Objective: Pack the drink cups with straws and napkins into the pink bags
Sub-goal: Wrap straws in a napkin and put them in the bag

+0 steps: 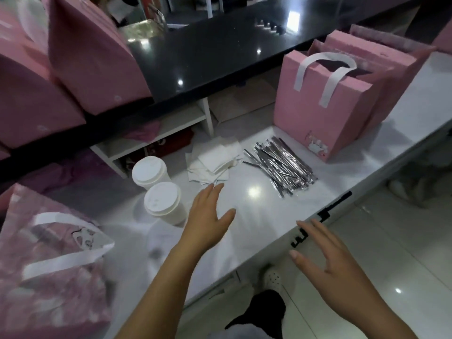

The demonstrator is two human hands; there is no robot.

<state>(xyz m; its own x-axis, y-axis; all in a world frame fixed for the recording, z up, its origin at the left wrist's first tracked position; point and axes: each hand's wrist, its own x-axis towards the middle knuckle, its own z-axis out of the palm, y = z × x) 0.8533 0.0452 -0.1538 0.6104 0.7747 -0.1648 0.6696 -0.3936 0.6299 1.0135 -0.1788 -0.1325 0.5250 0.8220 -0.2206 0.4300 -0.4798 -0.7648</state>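
Observation:
Two white lidded cups (149, 172) (163, 201) stand side by side on the white counter (256, 216). Behind them lies a loose pile of white napkins (214, 159), and to its right a heap of silver-wrapped straws (281, 165). An upright pink bag (315, 111) with white handles stands open at the back right. Another pink bag (49, 265) sits at the near left. My left hand (208, 221) hovers with straight fingers just right of the nearer cup, holding nothing. My right hand (325, 260) is spread open over the counter's front edge, also empty.
More pink bags (381, 57) stand behind the upright one. Several pink bags (80, 64) line the black upper ledge (208, 52) at the left. Shelves (156, 133) with dark items sit under the ledge. Tiled floor (391, 241) and a white shoe (272, 277) show below the counter edge.

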